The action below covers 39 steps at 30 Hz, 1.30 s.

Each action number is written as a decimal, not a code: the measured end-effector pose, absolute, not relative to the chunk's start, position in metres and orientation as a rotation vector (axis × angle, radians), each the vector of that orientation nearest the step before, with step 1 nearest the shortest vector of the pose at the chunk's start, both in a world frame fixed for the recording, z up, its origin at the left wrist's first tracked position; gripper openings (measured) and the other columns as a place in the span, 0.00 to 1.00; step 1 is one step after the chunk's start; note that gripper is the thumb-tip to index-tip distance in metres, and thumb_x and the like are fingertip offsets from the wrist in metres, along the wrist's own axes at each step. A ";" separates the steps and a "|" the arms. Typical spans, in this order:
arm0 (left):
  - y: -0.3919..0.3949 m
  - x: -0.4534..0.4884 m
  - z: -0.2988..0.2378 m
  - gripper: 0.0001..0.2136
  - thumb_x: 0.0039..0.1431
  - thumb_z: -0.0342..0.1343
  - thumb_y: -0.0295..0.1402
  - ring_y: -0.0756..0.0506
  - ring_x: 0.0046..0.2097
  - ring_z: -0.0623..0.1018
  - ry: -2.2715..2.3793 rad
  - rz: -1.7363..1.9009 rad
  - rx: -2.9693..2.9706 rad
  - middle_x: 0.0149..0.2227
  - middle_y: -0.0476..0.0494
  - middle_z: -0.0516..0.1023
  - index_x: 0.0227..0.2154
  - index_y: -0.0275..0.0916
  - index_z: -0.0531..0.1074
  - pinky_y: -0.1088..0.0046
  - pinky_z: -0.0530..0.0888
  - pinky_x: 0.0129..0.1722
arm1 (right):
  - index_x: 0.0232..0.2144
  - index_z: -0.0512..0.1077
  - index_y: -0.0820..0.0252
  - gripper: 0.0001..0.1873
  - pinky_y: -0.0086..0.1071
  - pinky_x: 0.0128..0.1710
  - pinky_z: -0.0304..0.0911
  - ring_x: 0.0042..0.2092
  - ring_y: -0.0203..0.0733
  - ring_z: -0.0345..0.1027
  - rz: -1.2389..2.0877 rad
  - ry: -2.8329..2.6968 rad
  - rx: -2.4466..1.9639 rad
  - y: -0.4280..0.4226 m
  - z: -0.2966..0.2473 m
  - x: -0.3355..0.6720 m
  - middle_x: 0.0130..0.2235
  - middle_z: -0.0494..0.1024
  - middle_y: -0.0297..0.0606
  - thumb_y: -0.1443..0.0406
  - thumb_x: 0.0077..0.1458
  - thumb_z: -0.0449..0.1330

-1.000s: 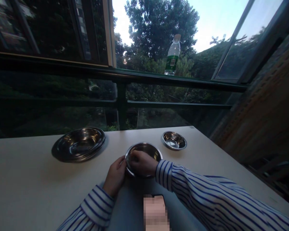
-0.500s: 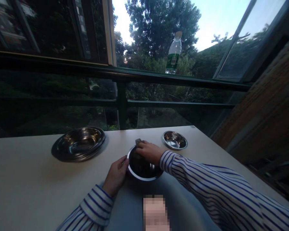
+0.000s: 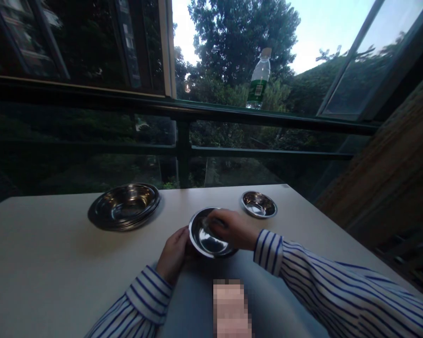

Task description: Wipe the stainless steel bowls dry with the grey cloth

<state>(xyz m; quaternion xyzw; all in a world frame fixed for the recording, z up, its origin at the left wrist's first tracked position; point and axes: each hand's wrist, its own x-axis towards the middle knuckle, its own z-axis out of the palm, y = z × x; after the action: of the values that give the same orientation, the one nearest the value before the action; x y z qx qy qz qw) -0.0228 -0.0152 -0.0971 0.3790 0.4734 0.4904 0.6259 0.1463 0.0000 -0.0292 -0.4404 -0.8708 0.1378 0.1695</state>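
Observation:
My left hand grips the left rim of a shiny metal bowl, thumb at the edge and fingers mostly hidden beneath it. The bowl is tipped a little over my lap at the table's front edge. Inside it, my right hand is closed round a small greyish cloth, pressed near the inner wall. Most of the cloth is hidden by my fingers.
A stack of larger metal bowls stands at the left on the white table. A smaller metal bowl sits at the back right. Beyond, a plastic bottle stands by the window above a dark railing.
My right hand has shifted from the bowl's far rim, turning at the wrist, with the cloth now lower inside. More of the shiny interior shows. The view has shifted slightly.

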 end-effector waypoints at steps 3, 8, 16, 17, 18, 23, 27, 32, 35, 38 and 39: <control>-0.018 -0.023 -0.093 0.18 0.47 0.54 0.38 0.46 0.31 0.75 1.061 1.168 0.928 0.28 0.45 0.78 0.40 0.32 0.73 0.70 0.71 0.34 | 0.40 0.69 0.61 0.11 0.27 0.41 0.59 0.41 0.36 0.66 0.422 -2.533 -1.064 -0.017 -0.039 0.133 0.42 0.73 0.40 0.71 0.54 0.53; -0.016 -0.025 -0.098 0.20 0.45 0.55 0.38 0.49 0.21 0.71 1.187 1.179 1.042 0.17 0.50 0.73 0.38 0.28 0.73 0.72 0.68 0.25 | 0.38 0.69 0.61 0.09 0.31 0.38 0.59 0.39 0.40 0.64 0.242 -2.789 -0.869 -0.039 -0.047 0.143 0.39 0.73 0.41 0.70 0.52 0.55; -0.014 -0.028 -0.098 0.16 0.43 0.57 0.37 0.45 0.32 0.76 1.242 1.235 1.093 0.24 0.45 0.78 0.33 0.31 0.76 0.71 0.70 0.35 | 0.39 0.66 0.62 0.12 0.31 0.35 0.59 0.36 0.40 0.64 0.031 -2.865 -0.865 -0.036 -0.048 0.136 0.39 0.73 0.39 0.68 0.49 0.58; -0.014 -0.029 -0.098 0.16 0.43 0.56 0.37 0.44 0.32 0.76 1.247 1.237 1.094 0.25 0.44 0.79 0.34 0.31 0.76 0.70 0.70 0.35 | 0.39 0.67 0.61 0.12 0.31 0.34 0.59 0.36 0.40 0.64 0.011 -2.881 -0.865 -0.037 -0.048 0.139 0.39 0.73 0.39 0.67 0.50 0.58; -0.013 -0.030 -0.098 0.16 0.44 0.56 0.37 0.44 0.32 0.76 1.249 1.235 1.093 0.25 0.44 0.79 0.34 0.30 0.76 0.70 0.70 0.34 | 0.38 0.67 0.61 0.09 0.32 0.34 0.59 0.36 0.40 0.64 -0.011 -2.900 -0.866 -0.039 -0.048 0.144 0.38 0.73 0.39 0.67 0.51 0.57; -0.011 -0.028 -0.102 0.19 0.45 0.55 0.39 0.43 0.31 0.77 1.236 1.233 1.074 0.27 0.41 0.80 0.37 0.30 0.75 0.69 0.71 0.33 | 0.39 0.68 0.57 0.09 0.35 0.36 0.61 0.40 0.43 0.64 -0.120 -2.849 -0.985 -0.055 -0.048 0.176 0.40 0.74 0.39 0.69 0.57 0.50; -0.010 -0.029 -0.100 0.20 0.44 0.56 0.40 0.42 0.34 0.77 1.227 1.227 1.058 0.30 0.40 0.80 0.37 0.30 0.75 0.69 0.71 0.35 | 0.41 0.68 0.61 0.12 0.38 0.43 0.62 0.45 0.44 0.63 -0.191 -2.720 -0.895 -0.060 -0.061 0.175 0.44 0.73 0.43 0.72 0.55 0.51; -0.009 -0.031 -0.098 0.18 0.46 0.55 0.37 0.48 0.22 0.72 1.197 1.166 1.037 0.20 0.47 0.76 0.38 0.30 0.74 0.74 0.69 0.23 | 0.41 0.69 0.61 0.14 0.42 0.46 0.63 0.47 0.45 0.64 -0.221 -2.631 -0.902 -0.054 -0.073 0.191 0.45 0.73 0.44 0.73 0.55 0.49; -0.009 -0.031 -0.097 0.18 0.47 0.55 0.36 0.50 0.19 0.69 1.202 1.167 1.008 0.18 0.49 0.74 0.40 0.30 0.73 0.75 0.67 0.20 | 0.41 0.70 0.62 0.15 0.44 0.49 0.62 0.50 0.47 0.62 -0.241 -2.556 -0.934 -0.057 -0.076 0.198 0.45 0.73 0.46 0.74 0.54 0.49; -0.009 -0.031 -0.094 0.17 0.47 0.55 0.35 0.50 0.19 0.70 1.196 1.156 1.004 0.17 0.50 0.73 0.39 0.30 0.74 0.76 0.67 0.20 | 0.43 0.69 0.64 0.15 0.44 0.50 0.62 0.51 0.47 0.61 -0.199 -2.565 -0.826 -0.060 -0.075 0.195 0.44 0.74 0.47 0.74 0.54 0.48; -0.009 -0.031 -0.093 0.17 0.47 0.55 0.35 0.51 0.19 0.69 1.191 1.145 1.008 0.17 0.50 0.73 0.39 0.30 0.74 0.76 0.67 0.19 | 0.42 0.69 0.64 0.15 0.44 0.49 0.63 0.51 0.47 0.62 -0.173 -2.566 -0.815 -0.059 -0.074 0.195 0.43 0.74 0.46 0.74 0.54 0.48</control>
<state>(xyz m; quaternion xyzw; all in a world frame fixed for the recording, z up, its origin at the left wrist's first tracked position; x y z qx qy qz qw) -0.0306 -0.0090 -0.0927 0.4289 0.5067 0.4874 0.5673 0.1947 -0.0595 -0.0741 -0.2946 -0.9279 -0.0626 0.2199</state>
